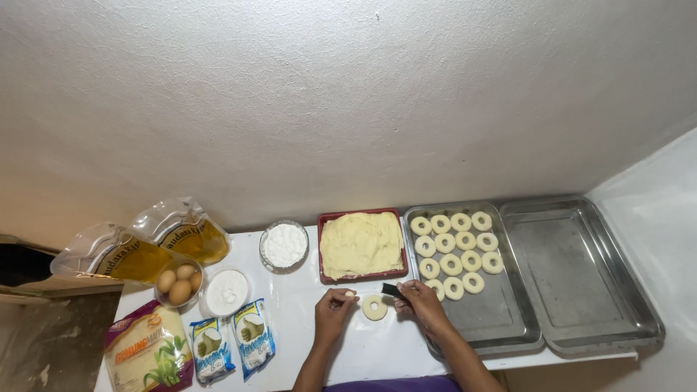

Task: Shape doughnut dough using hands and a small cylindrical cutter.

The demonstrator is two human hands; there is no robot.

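Note:
A raw dough ring (375, 308) lies on the white table (305, 319) between my two hands. My left hand (332, 307) pinches a small piece of dough at its fingertips, just left of the ring. My right hand (421, 301) holds a small dark cutter right of the ring. Behind them a red tray (324, 218) holds a flattened sheet of pale dough (361, 244). A metal tray (486, 319) to the right carries several cut dough rings (456, 252) in rows.
A second metal tray (581, 276) stands at the far right. On the left are a glass bowl of white powder (284, 245), a bowl of white powder (226, 292), a bowl of eggs (179, 282), two oil pouches (149, 247), a sugar bag (147, 351) and two small packets (232, 347).

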